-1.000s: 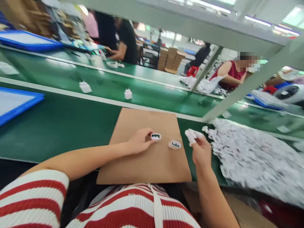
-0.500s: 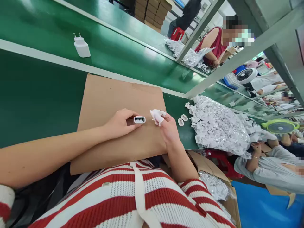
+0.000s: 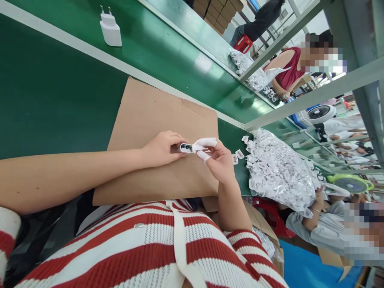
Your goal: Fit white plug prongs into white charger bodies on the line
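My left hand (image 3: pixel 163 149) is closed round a white charger housing (image 3: pixel 182 148), whose open end faces right and shows dark parts inside. White covers wrap the thumb and a fingertip of my right hand (image 3: pixel 220 158). Pinched in those fingers is a small white plug cap (image 3: pixel 196 147), partly hidden by them, at the mouth of the housing. Whether the two parts touch is hard to make out. Under both hands lies a brown cardboard sheet (image 3: pixel 144 112). Two loose white plug caps (image 3: pixel 235 159) rest on the green table just right of my right hand.
A plastic bag of many white parts (image 3: pixel 282 172) lies on the right. A complete white charger (image 3: pixel 110 30) stands beyond the pale rail (image 3: pixel 69 46). Metal posts (image 3: pixel 300 92) rise at the right. Other people sit across the bench and at the far right.
My right hand has brought the plug cap left, up to the open end of the housing. The camera view has shifted and tilted somewhat.
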Demonstrator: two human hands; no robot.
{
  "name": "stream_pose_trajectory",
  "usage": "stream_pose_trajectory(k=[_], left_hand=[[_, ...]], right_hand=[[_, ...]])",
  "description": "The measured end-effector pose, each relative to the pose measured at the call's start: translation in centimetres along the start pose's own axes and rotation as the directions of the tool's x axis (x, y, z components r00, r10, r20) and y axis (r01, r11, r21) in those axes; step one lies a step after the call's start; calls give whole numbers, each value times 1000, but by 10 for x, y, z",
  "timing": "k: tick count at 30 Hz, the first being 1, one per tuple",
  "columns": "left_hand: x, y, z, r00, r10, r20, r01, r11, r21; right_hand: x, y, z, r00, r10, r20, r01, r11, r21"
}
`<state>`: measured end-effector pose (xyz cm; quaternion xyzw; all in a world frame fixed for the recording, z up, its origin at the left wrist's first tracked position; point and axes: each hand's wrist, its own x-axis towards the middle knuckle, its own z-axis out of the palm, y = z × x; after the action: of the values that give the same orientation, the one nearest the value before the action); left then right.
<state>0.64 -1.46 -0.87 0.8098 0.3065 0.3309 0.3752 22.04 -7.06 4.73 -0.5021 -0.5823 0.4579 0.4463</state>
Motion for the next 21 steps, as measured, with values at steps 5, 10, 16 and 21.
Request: stream_pose_trajectory(k=[5,10,16,21], left_hand=[[-2,3,1,992,-127,20,125,989,78],[-5,5,-6,987,-46,156,33,996,87],[3,2,-14,924,102,369,-82,994,-71],[0,5,-12,979,-70,193,56,996,75]], right_hand=[[-2,-3,4,998,44,-43,-43,998,40],[-4,1,4,994,84,-71,-75,990,121],[-5,1,3,987,107,-123,-91,987,133],[-6,2,7,984,40,-172,-28,997,70]])
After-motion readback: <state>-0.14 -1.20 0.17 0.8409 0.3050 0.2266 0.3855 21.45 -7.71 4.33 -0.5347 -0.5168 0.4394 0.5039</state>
